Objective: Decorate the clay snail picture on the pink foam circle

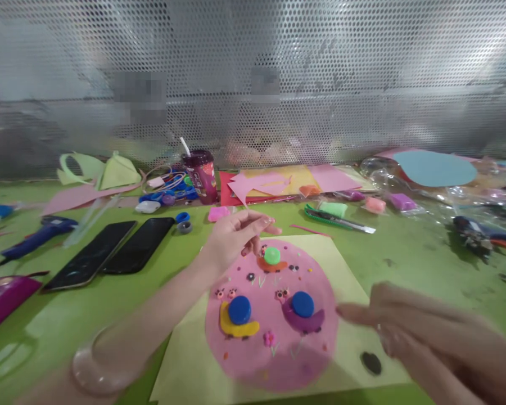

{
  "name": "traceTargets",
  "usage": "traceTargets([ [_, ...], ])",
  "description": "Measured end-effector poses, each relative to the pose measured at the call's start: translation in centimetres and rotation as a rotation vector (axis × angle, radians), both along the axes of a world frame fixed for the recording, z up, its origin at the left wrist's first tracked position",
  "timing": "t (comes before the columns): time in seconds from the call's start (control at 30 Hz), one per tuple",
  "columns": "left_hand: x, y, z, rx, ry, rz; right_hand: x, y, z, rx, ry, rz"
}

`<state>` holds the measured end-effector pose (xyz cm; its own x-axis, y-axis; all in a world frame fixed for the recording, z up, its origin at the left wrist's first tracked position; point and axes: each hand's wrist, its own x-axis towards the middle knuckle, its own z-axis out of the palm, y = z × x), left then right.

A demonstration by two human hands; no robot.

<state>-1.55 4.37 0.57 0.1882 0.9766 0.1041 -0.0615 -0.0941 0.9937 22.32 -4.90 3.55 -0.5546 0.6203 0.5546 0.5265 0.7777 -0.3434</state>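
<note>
Two left fingers [259,225] pinched, above green cap [272,255]

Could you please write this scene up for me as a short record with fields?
left hand: fingertips bunched just above the green cap, which sits on orange clay; whether it pinches anything is unclear
right hand: blurred, fingers stretched out, at the pink disc's right edge
workpiece: pink disc on a pale yellow sheet; left blue cap on yellow clay, right blue cap on purple clay
surroundings: green table; two black phones to the left; cup with straw behind
</note>
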Motion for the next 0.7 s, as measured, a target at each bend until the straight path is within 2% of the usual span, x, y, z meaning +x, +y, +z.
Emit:
traceTargets([
  [0.07, -0.1, -0.3, 0.3, -0.001, -0.005, -0.025, -0.9, 2.4, 1.6, 0.202, -0.028, -0.070],
  [0.13, -0.1, -0.7, 0.5, -0.004, -0.016, -0.054, -2.2, 4.8, 2.2, 0.350, -0.095, -0.094],
  [0.23, 0.1, -1.3, 0.5, -0.021, -0.035, -0.099, -4.2, 7.3, 1.7, 0.288, -0.141, 0.030],
  [0.37, 0.4, -1.7, 0.1, -0.062, -0.058, -0.142, -5.9, 8.3, 0.2, 0.188, -0.038, 0.093],
  [0.47, 0.7, -1.7, -0.1, -0.091, -0.092, -0.165, -5.8, 8.3, -0.4, 0.184, 0.021, 0.086],
  [0.63, 0.9, -1.9, -0.2, -0.135, -0.124, -0.176, -4.7, 8.3, -0.9, 0.299, 0.037, 0.058],
  [0.7, 0.9, -2.0, -0.3, -0.136, -0.129, -0.164, -4.4, 8.4, -1.1, 0.281, 0.051, 0.070],
])
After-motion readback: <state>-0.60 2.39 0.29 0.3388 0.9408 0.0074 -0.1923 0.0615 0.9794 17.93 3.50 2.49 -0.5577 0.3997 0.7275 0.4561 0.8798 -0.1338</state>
